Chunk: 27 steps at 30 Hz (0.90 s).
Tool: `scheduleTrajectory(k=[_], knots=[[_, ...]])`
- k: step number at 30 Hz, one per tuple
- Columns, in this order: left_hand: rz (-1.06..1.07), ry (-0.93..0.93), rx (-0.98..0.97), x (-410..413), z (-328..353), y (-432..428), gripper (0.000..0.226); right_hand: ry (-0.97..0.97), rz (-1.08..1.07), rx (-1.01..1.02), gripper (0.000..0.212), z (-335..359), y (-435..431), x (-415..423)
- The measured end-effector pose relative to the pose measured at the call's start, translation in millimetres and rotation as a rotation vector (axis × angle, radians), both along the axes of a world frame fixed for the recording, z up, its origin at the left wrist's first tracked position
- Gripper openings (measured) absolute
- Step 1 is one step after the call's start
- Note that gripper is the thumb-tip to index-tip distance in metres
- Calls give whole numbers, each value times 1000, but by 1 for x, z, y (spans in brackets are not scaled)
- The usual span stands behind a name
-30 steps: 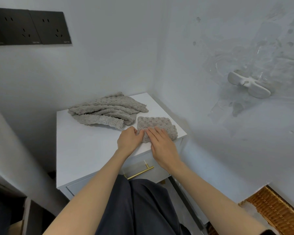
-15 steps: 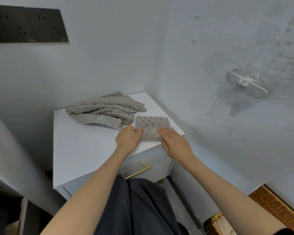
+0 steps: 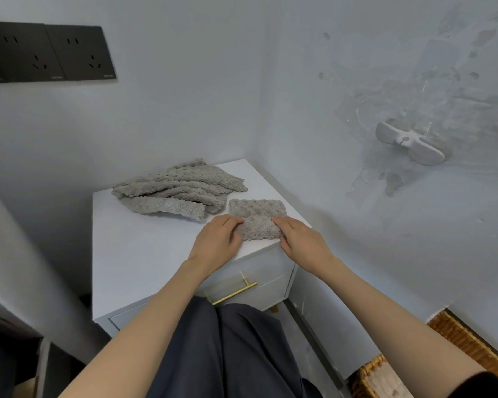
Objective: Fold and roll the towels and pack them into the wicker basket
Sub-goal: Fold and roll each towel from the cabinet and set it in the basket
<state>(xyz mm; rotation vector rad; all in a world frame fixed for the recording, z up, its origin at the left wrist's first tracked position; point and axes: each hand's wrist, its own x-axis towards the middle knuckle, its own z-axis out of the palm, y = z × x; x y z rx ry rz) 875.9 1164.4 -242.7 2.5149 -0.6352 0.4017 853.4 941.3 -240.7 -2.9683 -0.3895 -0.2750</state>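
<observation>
Midway: left hand (image 3: 216, 243), towel (image 3: 258, 216), right hand (image 3: 303, 243).

Grey bumpy towel (image 3: 258, 218), white cabinet (image 3: 144, 254), golden-brown basket (image 3: 469, 343).

Wicker basket (image 3: 469, 343) cut off at lower right; wall sockets (image 3: 41, 53) cut at left

A white nightstand (image 3: 144, 254) fills the room's corner before me, a brass handle (image 3: 235, 293) on its drawer front. Black sockets (image 3: 49, 53) sit on the far wall, a white holder (image 3: 408, 145) on my right wall.
</observation>
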Motion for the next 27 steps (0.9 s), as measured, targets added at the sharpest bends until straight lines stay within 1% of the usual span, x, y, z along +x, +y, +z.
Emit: scheduleTrajectory(k=[3,7,9,12,14,16,17,18,21,24,27], knots=[[-16,46,78,1,2,4,48,21,-2,56,49,3,-1,1],[13,97,88,5,6,0,40,58,-10,129,44,2,-2,2],[8,139,83,5,8,-1,36,84,7,241,41,5,-4,4],[-20,228,28,3,12,2,31,114,37,477,35,13,-7,6],[-25,281,-6,2,14,5,26,163,-12,580,29,16,-10,7],[1,307,-18,-1,15,6,21,226,-97,685,18,18,-12,6],[19,318,-21,-1,15,6,23,255,-127,733,13,18,-12,5],[41,330,-27,-2,15,5,27,276,-145,764,12,17,-12,5],[118,371,-40,0,16,1,35,301,-185,772,25,20,-10,3],[190,420,-55,3,15,-3,40,297,-234,769,32,20,-7,4],[255,476,-120,5,14,-6,45,273,-302,750,28,18,-2,7]])
